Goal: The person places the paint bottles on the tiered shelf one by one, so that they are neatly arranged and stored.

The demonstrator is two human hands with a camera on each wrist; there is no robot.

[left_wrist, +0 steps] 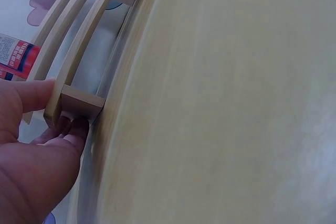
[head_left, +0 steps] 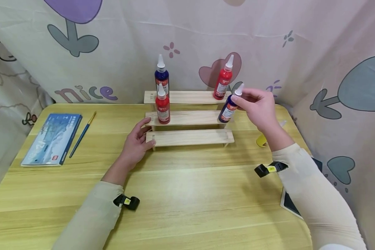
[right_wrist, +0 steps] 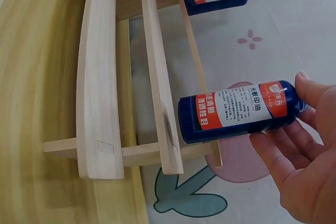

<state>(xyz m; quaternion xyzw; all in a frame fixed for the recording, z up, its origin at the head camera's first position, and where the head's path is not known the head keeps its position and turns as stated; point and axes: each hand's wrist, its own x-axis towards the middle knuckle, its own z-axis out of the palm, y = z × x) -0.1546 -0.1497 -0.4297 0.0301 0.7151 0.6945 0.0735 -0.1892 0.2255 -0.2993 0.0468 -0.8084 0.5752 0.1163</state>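
Observation:
A three-tier wooden rack (head_left: 190,137) stands near the back of the table. My left hand (head_left: 136,144) grips the left end of its lowest tier, thumb on the board, fingers around the end support. My right hand (head_left: 258,106) pinches a dark blue ink bottle (right_wrist: 236,111) around its neck, just below the white nozzle. This bottle leans, its base right at the right end of the middle tier. A red bottle (head_left: 163,109) is on the middle tier's left end. Behind it, another dark blue bottle (head_left: 161,76) occupies the top tier, and a second red bottle (head_left: 223,83) is at that tier's right.
To the left lie a blue-covered pad (head_left: 51,139) and a paintbrush (head_left: 82,134). A yellow bottle (head_left: 261,141) is partly hidden behind my right wrist. Under the right forearm shows a dark flat object with a white edge (head_left: 290,205). A printed curtain (head_left: 131,45) hangs behind the table.

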